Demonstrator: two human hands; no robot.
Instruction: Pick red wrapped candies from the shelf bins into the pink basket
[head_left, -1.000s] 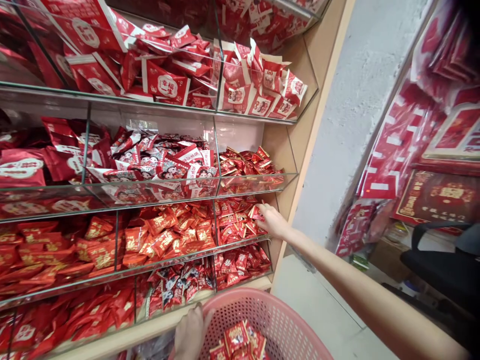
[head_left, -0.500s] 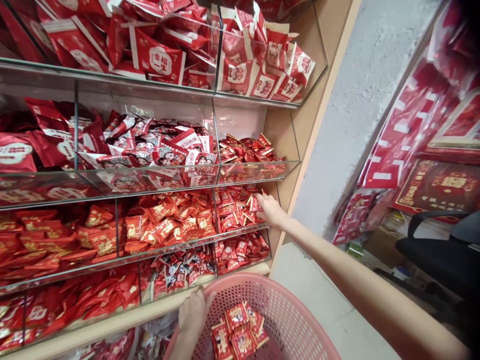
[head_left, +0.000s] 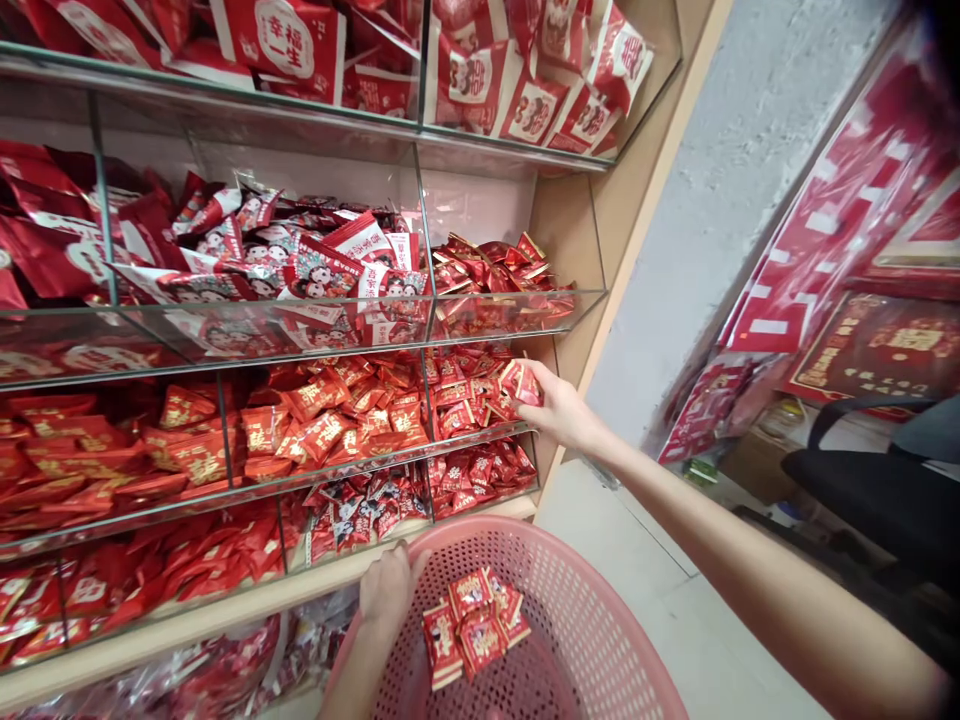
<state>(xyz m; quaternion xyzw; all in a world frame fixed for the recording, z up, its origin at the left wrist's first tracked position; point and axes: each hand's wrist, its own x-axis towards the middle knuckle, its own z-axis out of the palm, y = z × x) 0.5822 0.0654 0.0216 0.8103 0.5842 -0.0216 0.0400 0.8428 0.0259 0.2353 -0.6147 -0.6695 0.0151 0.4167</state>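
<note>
My right hand [head_left: 559, 405] is at the right end of the third shelf down, its fingers closed on a small red candy packet [head_left: 519, 382]. More red packets [head_left: 456, 395] lie behind it in the same compartment. Down below, my left hand [head_left: 384, 588] is wrapped round the left rim of a pink perforated plastic basket [head_left: 611, 625]. Several red and gold packets [head_left: 480, 638] rest in a small cluster on the basket's bottom. Part of my left fingers is hidden at the rim.
Glass-fronted shelves [head_left: 300, 365] with dividers hold many red packets on the left. A wooden side panel [head_left: 626, 265] and a grey wall [head_left: 720, 190] stand to the right. Further right are hanging red goods [head_left: 817, 250] and a black chair [head_left: 862, 470].
My right hand has drawn slightly back from the compartment, and a packet now shows between its fingers. The view has shifted down a little. My left hand stays on the basket rim.
</note>
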